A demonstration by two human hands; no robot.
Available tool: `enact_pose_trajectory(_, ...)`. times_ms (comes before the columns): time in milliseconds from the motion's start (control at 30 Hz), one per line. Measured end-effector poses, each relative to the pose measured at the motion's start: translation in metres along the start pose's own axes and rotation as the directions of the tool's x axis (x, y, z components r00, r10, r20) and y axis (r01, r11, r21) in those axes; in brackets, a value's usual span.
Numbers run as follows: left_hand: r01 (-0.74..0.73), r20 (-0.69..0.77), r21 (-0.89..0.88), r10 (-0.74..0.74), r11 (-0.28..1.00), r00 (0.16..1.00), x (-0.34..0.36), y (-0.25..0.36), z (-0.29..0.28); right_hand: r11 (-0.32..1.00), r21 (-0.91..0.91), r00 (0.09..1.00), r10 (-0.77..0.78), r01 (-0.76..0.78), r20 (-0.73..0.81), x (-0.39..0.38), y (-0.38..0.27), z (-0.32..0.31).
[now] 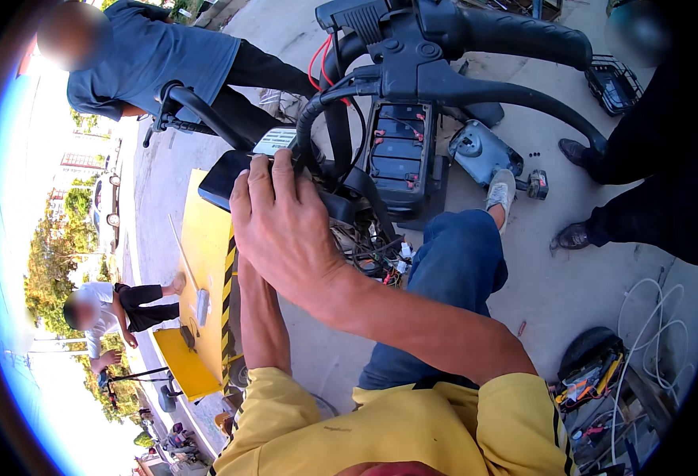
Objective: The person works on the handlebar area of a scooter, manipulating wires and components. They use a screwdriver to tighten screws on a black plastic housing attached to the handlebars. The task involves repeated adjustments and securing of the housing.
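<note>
My right hand (285, 214) lies over the near edge of a black, glossy display panel (223, 178), its fingers bent over the panel and gripping it. My left forearm (264, 321) rises beneath the right wrist; the left hand itself is hidden behind my right hand. The panel sits beside a black handlebar (523, 36) with a brake lever (535, 99). A loose bundle of wires (373, 250) hangs below my right hand. Beyond it stands an uncovered battery box (400, 147) holding several dark cells with red-tipped leads.
A grey-blue casing (480, 151) lies on the ground beside my shoe (501, 190). A yellow cart bed (198, 262) with a striped edge is at left. People stand at upper left and right; another sits by the cart. A tool pile (591, 381) and white hose (623, 369) are lower right.
</note>
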State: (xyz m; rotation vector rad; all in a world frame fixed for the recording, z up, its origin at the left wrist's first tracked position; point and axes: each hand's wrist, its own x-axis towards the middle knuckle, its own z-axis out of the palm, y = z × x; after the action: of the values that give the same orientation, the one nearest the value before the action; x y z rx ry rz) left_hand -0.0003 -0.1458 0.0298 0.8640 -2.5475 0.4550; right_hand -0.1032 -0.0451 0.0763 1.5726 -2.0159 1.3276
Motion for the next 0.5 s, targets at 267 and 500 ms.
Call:
enact_pose_trajectory(267,0.188,-0.154,0.042,-0.180,0.981,0.972,0.014,0.038,-0.011,0.996,-0.082,0.999,-0.037,0.034,-0.039,0.002,0.002,0.004)
enact_pose_trajectory(500,0.010,-0.011,0.113,-0.009,0.994,1.000,0.030,0.022,0.006,0.982,-0.189,0.997,-0.024,0.009,-0.078,0.009,0.016,0.012)
